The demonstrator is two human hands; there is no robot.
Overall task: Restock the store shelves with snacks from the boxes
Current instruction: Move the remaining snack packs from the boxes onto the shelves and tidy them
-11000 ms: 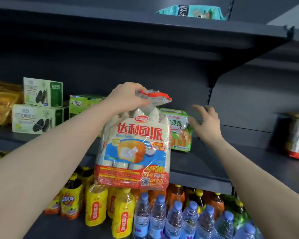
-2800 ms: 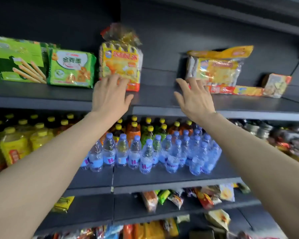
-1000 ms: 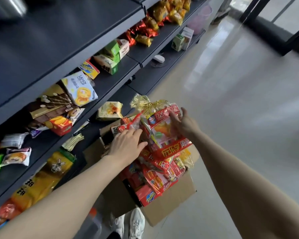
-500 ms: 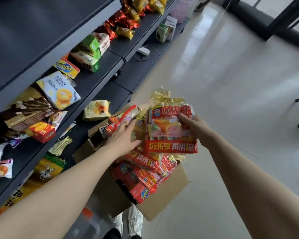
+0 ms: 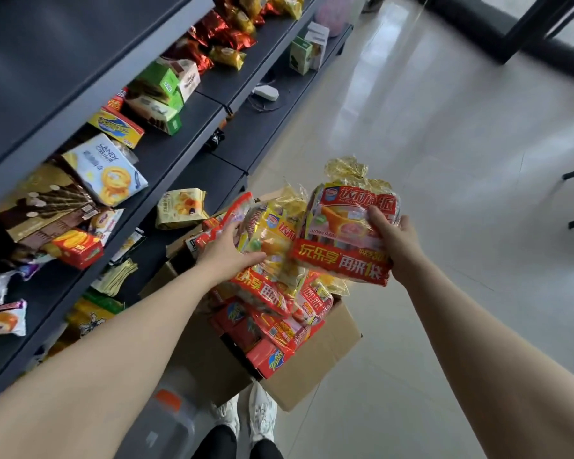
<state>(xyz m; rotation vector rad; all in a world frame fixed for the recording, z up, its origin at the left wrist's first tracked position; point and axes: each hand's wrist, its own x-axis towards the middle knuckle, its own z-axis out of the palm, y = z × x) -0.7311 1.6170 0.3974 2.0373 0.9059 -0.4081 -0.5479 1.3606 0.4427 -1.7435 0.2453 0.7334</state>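
Note:
A cardboard box (image 5: 325, 362) on the floor is heaped with red and yellow snack packs. My right hand (image 5: 391, 240) grips a red cake bag (image 5: 342, 233) with a gold twisted top, lifted above the box's right side. My left hand (image 5: 229, 253) lies with fingers spread on a yellow cake bag (image 5: 272, 240) at the top of the heap; whether it holds the bag is hidden. Dark shelves (image 5: 179, 154) run along the left.
The shelves carry biscuit boxes (image 5: 110, 173), green cartons (image 5: 159, 94) and red foil bags (image 5: 219, 31). A clear plastic bin (image 5: 166, 422) and my white shoes (image 5: 246, 415) sit below the box. Glossy pale floor (image 5: 444, 144) opens to the right, with dark furniture legs at the far right.
I turned from the upper shelf down to the box. My right hand has lifted the red cake bag up and to the right, clear of the heap; my left hand stays on the pile.

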